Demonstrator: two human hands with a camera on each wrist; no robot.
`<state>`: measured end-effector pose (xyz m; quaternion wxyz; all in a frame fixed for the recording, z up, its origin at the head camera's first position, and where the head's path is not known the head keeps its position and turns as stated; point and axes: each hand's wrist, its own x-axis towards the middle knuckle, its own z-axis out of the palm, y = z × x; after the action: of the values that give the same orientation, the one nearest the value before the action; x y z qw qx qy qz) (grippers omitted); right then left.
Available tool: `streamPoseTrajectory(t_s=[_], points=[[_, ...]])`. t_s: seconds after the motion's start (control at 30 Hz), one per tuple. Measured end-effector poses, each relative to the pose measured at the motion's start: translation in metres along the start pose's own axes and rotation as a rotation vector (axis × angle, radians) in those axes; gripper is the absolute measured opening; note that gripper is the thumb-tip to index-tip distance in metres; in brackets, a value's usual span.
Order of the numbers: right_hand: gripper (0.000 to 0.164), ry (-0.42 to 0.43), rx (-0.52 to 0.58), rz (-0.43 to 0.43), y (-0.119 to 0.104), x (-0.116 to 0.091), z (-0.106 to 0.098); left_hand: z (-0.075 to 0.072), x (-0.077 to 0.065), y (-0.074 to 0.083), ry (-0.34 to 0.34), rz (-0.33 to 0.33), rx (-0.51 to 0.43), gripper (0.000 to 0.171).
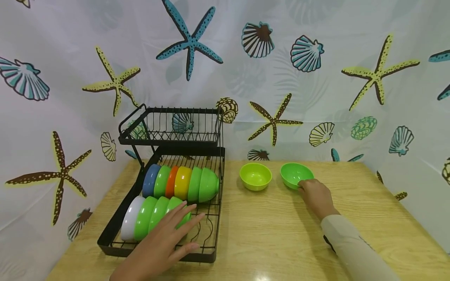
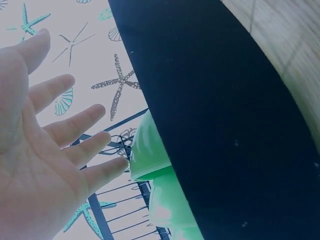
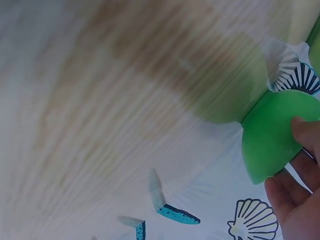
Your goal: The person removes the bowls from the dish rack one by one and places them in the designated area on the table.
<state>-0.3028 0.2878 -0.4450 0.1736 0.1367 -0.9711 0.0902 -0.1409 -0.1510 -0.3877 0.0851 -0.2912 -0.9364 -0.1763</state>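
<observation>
The right hand (image 1: 316,197) pinches a glossy green plastic-looking bowl (image 1: 293,177) by its edge; a firm pinch should suit its slick, rounded wall. Left of that hand sits a lime-yellow bowl (image 1: 256,177); farther left, the left hand (image 1: 159,238) spreads its fingers beside stacked bowls (image 1: 142,218) in a black wire rack (image 1: 204,257).

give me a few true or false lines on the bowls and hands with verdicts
1. The right hand grips a green bowl on the table. True.
2. The left hand grips a bowl. False: the left hand holds nothing; its fingers are spread.
3. In the rack, the orange bowl is beside the yellow bowl. True.
4. The white bowl ends its row on the right. False: the white bowl is at the left end.
</observation>
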Motion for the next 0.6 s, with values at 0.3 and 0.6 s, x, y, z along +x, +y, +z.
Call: streamPoseTrajectory(t_s=[0.3, 0.6], points=[[0.022, 0.033, -0.082, -0.027, -0.012, 0.0, -0.004, -0.001, 0.003, -0.002, 0.034, 0.041, 0.043, 0.065], [0.044, 0.139, -0.164, -0.129, -0.042, -0.01, -0.016, -0.005, 0.009, -0.008, 0.189, 0.044, 0.138, 0.067]])
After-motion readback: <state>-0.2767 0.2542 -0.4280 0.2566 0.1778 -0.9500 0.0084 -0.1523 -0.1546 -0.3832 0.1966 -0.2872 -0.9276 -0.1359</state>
